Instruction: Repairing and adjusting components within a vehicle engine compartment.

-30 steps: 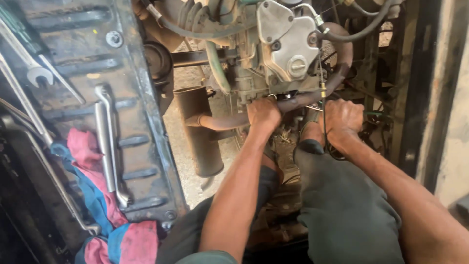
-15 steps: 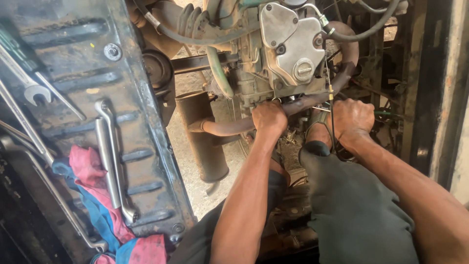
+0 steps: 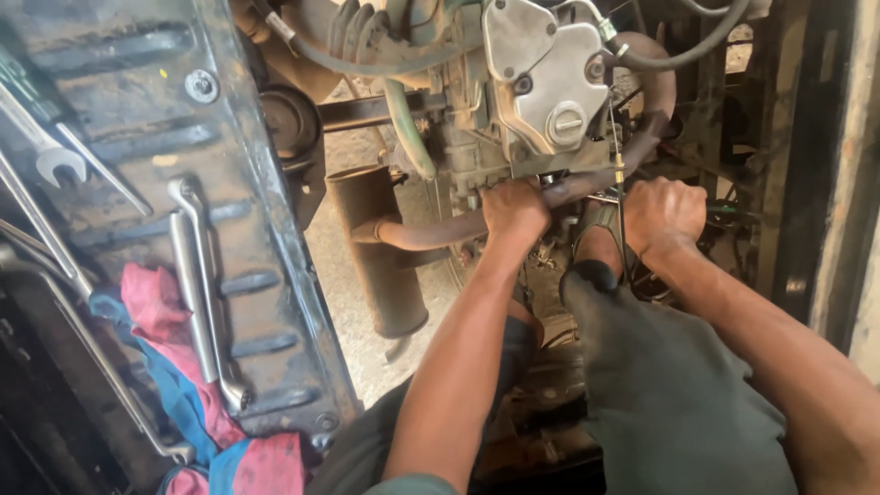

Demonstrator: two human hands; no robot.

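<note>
Rusty brown pipe [image 3: 431, 234] runs under the grey engine cover [image 3: 545, 87], its long axis nearly level, rising rightward into a bend. The left hand [image 3: 513, 211] is clenched around it mid-length; the right hand [image 3: 662, 215] is fisted just beside, what it holds hidden. Open ground shows left of the muffler [image 3: 371, 247]; wrenches [image 3: 197, 275] lie on the metal panel [image 3: 119, 137].

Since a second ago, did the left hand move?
No. The left hand is wrapped on the rusty pipe under the silver cover, same as before.
</note>
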